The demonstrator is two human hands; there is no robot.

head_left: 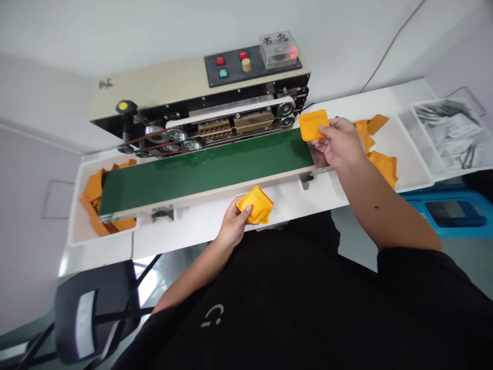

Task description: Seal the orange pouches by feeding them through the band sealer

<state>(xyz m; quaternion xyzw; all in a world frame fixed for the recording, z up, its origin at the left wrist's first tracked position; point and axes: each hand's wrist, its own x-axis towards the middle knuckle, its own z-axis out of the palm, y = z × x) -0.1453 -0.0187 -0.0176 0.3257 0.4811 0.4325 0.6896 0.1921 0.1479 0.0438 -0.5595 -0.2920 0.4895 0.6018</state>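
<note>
A small square orange packet [313,125] is pinched between the thumb and fingers of my right hand [341,141], at the right end of the sealing machine [162,87]. My left hand [233,223] grips orange packets [257,205], seemingly more than one stacked together, in front of the table edge. The machine's green conveyor belt [208,167] runs below its rollers and white drive belt. Beyond my right hand, more orange packets [383,167] lie in a white bin [414,154], partly hidden by my forearm.
At the belt's left end a white bin [75,213] holds several orange packets [94,190]. A clear tub [442,149] of silvery sachets [458,128] stands far right. A black chair [96,308] is at lower left, a blue stool [416,203] at right. The control panel [231,77] has red and green switches.
</note>
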